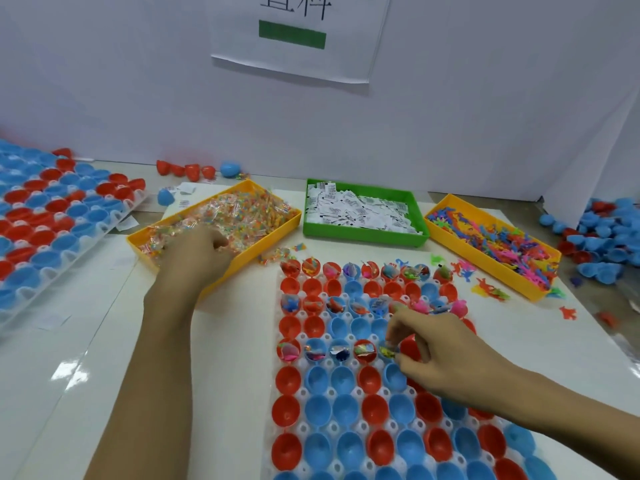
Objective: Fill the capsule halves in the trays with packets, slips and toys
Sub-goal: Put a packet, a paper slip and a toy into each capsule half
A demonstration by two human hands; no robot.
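White partition walls with a taped paper sign backed a pale tabletop (86,358). At its centre lay a clear plastic tray of red and blue capsule halves (346,410), cups facing up. Three of its rows held wrappers and bright toys; the rows between them, and all the near rows, were empty.

The right hand (446,358) hovered over the third filled row, its fingers (394,332) curled close together, pinching a small colourful item above a blue half partway along that row. To do this step well, I judged each piece should drop squarely into one cup, working along the row without skipping.

The left hand (197,258) reached into a yellow plastic bin of clear-wrapped candy packets (235,216) just behind the tray, its fingers bent down into the pile; whether they had gripped anything could not be seen.

Beside that bin sat a green plastic bin of white printed paper slips (363,213), then another yellow bin of small rubbery toy figures (495,244). A second tray of capsule halves (52,216) lay far left, and loose blue and red halves (609,233) were heaped far right.
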